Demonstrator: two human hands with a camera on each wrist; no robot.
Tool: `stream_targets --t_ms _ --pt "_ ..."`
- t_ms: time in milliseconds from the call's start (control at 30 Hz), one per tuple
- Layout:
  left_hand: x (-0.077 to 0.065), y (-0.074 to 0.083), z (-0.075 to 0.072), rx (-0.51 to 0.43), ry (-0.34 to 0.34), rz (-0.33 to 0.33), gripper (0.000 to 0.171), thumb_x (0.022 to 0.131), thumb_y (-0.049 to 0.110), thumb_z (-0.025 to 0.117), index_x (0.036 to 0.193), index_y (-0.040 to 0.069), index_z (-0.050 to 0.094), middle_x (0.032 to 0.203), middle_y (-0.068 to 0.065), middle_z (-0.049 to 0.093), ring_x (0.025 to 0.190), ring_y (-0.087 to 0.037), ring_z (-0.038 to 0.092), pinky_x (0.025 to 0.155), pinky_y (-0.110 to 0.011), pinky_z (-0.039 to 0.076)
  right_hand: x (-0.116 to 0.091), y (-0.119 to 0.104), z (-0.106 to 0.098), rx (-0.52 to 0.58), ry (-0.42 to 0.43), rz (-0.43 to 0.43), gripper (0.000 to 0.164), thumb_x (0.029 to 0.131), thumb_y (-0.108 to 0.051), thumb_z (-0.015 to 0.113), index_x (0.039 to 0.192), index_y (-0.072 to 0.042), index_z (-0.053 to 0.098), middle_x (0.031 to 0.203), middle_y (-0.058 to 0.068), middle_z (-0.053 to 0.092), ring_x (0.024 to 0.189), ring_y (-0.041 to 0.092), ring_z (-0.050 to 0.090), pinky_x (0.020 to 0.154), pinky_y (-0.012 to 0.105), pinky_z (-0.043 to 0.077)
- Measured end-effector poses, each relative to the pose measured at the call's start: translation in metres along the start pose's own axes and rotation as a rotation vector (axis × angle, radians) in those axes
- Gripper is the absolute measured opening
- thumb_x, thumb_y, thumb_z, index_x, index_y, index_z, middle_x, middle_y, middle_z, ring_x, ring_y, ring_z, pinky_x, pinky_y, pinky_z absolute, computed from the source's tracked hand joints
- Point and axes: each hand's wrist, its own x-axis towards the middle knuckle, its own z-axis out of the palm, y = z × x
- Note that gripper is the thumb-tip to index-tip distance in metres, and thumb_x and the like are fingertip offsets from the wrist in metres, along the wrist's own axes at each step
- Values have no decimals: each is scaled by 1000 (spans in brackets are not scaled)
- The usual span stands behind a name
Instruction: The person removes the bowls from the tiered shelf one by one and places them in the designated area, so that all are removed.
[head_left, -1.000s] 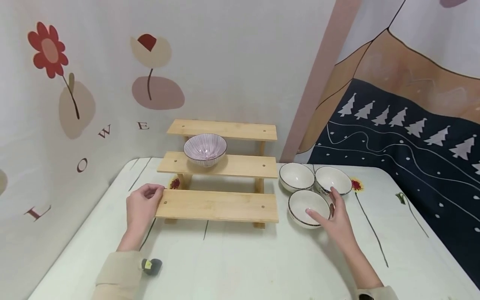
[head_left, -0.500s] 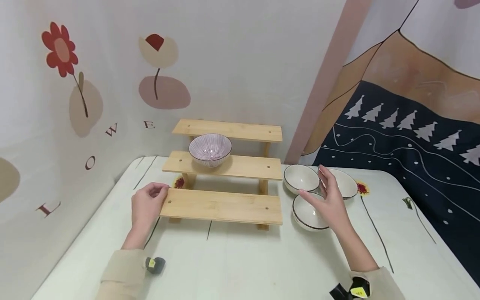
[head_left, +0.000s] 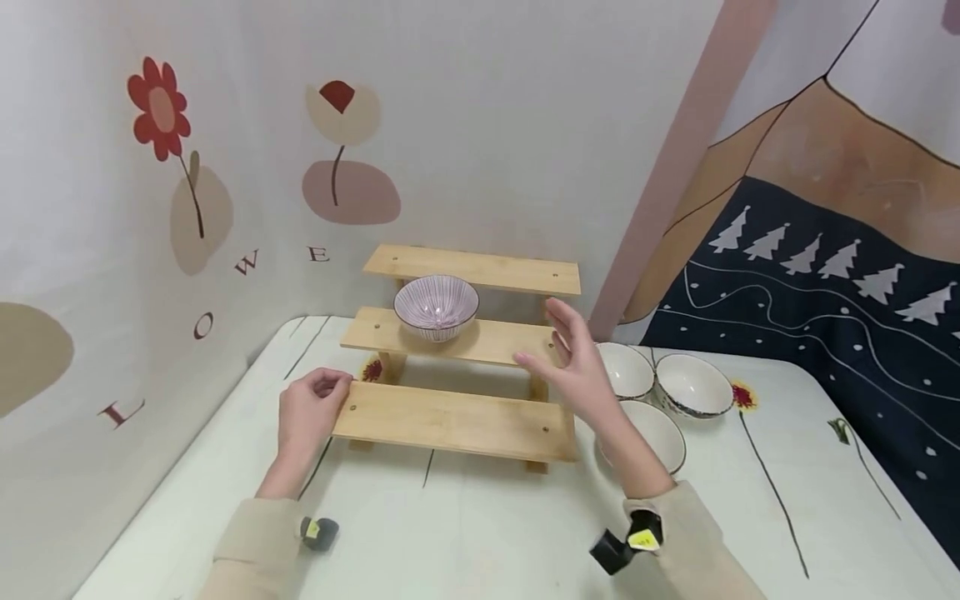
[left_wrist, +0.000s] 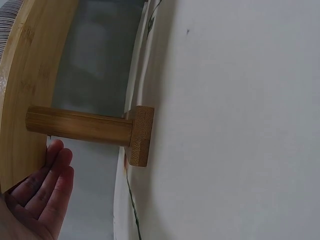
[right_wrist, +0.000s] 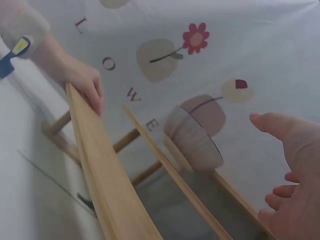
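Observation:
A three-step wooden shelf rack point(head_left: 453, 421) stands on the table. At the left end of its lowest board, my left hand point(head_left: 309, 417) grips the edge; in the left wrist view the fingers point(left_wrist: 52, 192) reach beneath the board beside a leg. One bowl with fine purple stripes point(head_left: 437, 304) sits upright on the left part of the middle board. My right hand point(head_left: 581, 367) is in front of the right end of that board in the head view, thumb and fingers spread, holding nothing. The striped bowl point(right_wrist: 192, 140) is left of this hand in the right wrist view.
Right of the rack, three white dark-rimmed bowls stand close together: a back-left bowl point(head_left: 626, 367), a back-right bowl point(head_left: 693, 387) and a front bowl point(head_left: 660, 437). My right forearm partly covers the front one. Printed cloth walls point(head_left: 487, 150) rise behind the table.
My right hand has left the white bowls and moved left to the rack's right side, with nothing in it. The left hand keeps its grip. The head view has shifted slightly left.

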Motion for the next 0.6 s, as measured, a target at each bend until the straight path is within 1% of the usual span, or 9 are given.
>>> stream_targets --t_ms 100,200,300,400,600 --pt "-1 -1 -1 9 -3 0 20 97 22 61 103 7 74 103 -14 77 94 -27 73 72 -13 44 11 -3 17 43 -28 1 88 87 -14 77 155 -9 23 163 9 28 152 21 26 124 37 22" --pt "0 -1 -1 11 1 5 20 97 21 61 102 7 74 103 -14 77 95 -28 73 73 -13 45 22 -6 32 62 -53 11 88 87 -17 77 156 -10 22 162 7 29 152 20 28 124 36 24" --pt "1 0 0 1 -5 11 20 97 22 61 103 7 74 103 -14 77 95 -27 73 73 -13 46 33 -8 45 65 -54 19 91 86 -19 79 156 -12 22 162 4 31 151 20 30 123 36 25" --pt "0 1 1 -14 -9 9 20 97 22 61 102 7 74 103 -14 77 93 -27 73 72 -12 45 41 -6 57 66 -44 46 94 84 -21 80 157 -14 20 161 4 30 150 21 32 122 38 27" --pt "2 0 1 -8 6 4 20 97 21 61 102 7 74 102 -14 77 90 -24 73 70 -8 43 54 0 77 114 -56 98 107 82 -20 82 159 -16 8 163 8 24 150 27 32 121 40 29"
